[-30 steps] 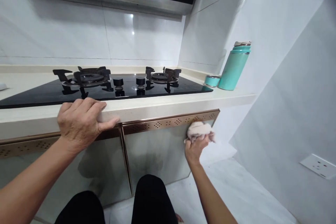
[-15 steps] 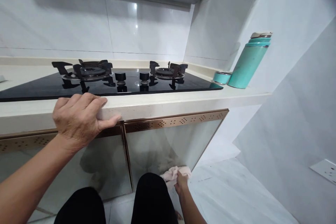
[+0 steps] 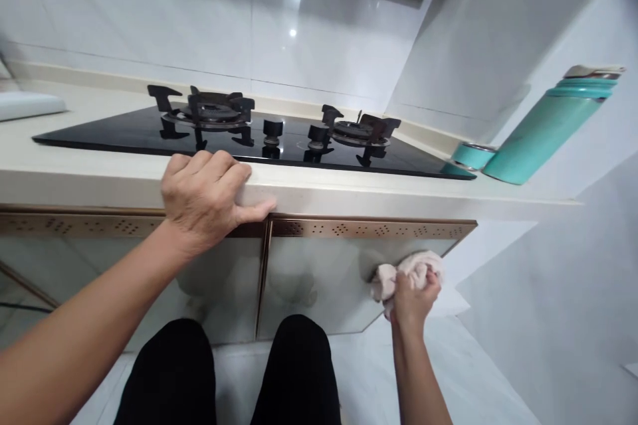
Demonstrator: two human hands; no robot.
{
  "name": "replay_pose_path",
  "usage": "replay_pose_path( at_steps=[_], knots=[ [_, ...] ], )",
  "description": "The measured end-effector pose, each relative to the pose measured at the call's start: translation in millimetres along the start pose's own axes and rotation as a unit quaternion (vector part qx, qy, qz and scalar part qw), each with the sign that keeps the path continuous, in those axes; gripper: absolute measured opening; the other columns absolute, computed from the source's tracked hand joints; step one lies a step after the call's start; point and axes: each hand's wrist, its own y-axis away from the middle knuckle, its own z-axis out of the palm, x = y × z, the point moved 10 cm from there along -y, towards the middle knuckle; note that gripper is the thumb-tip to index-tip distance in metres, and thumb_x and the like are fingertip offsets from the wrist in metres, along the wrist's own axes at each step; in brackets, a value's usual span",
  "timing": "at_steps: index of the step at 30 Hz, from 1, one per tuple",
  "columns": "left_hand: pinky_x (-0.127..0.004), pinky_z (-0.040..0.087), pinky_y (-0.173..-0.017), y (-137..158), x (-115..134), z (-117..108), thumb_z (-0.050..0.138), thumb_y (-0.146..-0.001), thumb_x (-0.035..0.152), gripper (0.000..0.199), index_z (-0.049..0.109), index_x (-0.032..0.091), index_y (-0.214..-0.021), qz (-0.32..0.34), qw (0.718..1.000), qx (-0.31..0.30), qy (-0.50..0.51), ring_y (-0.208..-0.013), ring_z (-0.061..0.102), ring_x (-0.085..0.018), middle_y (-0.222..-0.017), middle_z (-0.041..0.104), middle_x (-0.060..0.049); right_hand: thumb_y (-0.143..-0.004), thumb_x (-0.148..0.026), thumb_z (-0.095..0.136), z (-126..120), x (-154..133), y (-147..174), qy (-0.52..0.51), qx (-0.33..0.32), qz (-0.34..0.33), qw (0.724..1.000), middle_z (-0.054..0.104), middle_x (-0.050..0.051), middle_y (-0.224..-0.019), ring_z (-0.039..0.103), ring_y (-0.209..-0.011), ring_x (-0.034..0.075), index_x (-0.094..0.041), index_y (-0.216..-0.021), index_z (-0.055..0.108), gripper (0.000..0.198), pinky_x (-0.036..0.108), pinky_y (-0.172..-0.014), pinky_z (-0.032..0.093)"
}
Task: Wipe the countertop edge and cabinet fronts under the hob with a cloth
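Note:
My left hand (image 3: 207,199) is hooked over the front edge of the white countertop (image 3: 319,187), its fingers curled on top and the thumb along the front face. Low on the right, my right hand (image 3: 413,299) grips a bunched pale pink cloth (image 3: 421,267). The cloth lies against the right part of a glossy cabinet door (image 3: 329,279), below its perforated copper-coloured top strip (image 3: 349,229). Part of the cloth is hidden behind my fingers.
A black glass gas hob (image 3: 294,154) with two burners and two knobs sits on the counter. At its right stand a turquoise bottle (image 3: 545,129) and a small turquoise container (image 3: 472,156). My knees (image 3: 299,365) are close to the doors; a wall (image 3: 573,305) rises at the right.
My right hand has moved the cloth up and to the right on the cabinet door. My left hand still grips the counter edge. The whole view has shifted and tilted.

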Motion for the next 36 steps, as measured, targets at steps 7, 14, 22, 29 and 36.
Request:
replay_pose_path(
  at_steps=[7,14,22,29,36],
  knots=[
    [-0.04,0.026,-0.066,2,-7,7,0.044,-0.089,0.074,0.054,0.065,0.025,-0.085,-0.041,0.997,-0.039,0.058,-0.072,0.053,-0.025,-0.078,0.062,-0.006,-0.085,-0.025,0.059,73,-148,187,0.103,-0.087,-0.44,0.888,0.042,0.014,-0.123,0.04,-0.122,0.034,-0.02,-0.113,0.064,0.029,0.06,-0.102,0.039],
    [-0.04,0.029,-0.066,3,-4,4,0.038,-0.091,0.075,0.057,0.065,0.025,-0.085,-0.02,0.999,-0.033,0.036,-0.07,0.05,-0.024,-0.076,0.062,-0.005,-0.077,-0.012,0.064,129,-95,302,0.13,-0.278,-0.455,0.836,0.043,0.01,-0.109,0.035,-0.115,0.035,-0.027,-0.101,0.072,0.029,0.059,-0.099,0.038],
    [-0.039,0.03,-0.065,4,-4,1,0.035,-0.091,0.076,0.058,0.062,0.024,-0.083,-0.015,0.999,-0.011,0.027,-0.069,0.048,-0.024,-0.073,0.059,-0.004,-0.059,0.001,0.062,169,-24,377,0.166,-0.522,-0.33,0.769,0.05,0.007,-0.112,0.044,-0.108,0.028,-0.03,-0.108,0.067,0.058,0.042,-0.089,0.045],
    [-0.039,0.028,-0.066,5,-4,-1,0.032,-0.094,0.072,0.058,0.061,0.023,-0.08,-0.016,0.999,-0.015,0.038,-0.07,0.048,-0.024,-0.074,0.058,-0.004,-0.072,-0.02,0.054,131,-36,280,0.02,-0.344,-0.284,0.895,0.048,0.007,-0.103,0.048,-0.1,0.025,-0.021,-0.11,0.055,0.039,0.044,-0.091,0.044],
    [-0.041,0.028,-0.069,10,-8,6,0.032,-0.095,0.07,0.057,0.063,0.024,-0.082,-0.037,0.995,-0.04,0.089,-0.075,0.051,-0.025,-0.077,0.059,-0.006,-0.079,-0.029,0.06,39,-15,89,0.114,-0.062,-0.041,0.991,0.047,0.016,-0.124,0.043,-0.127,0.032,-0.017,-0.125,0.047,0.048,0.051,-0.108,0.04]
  ],
)
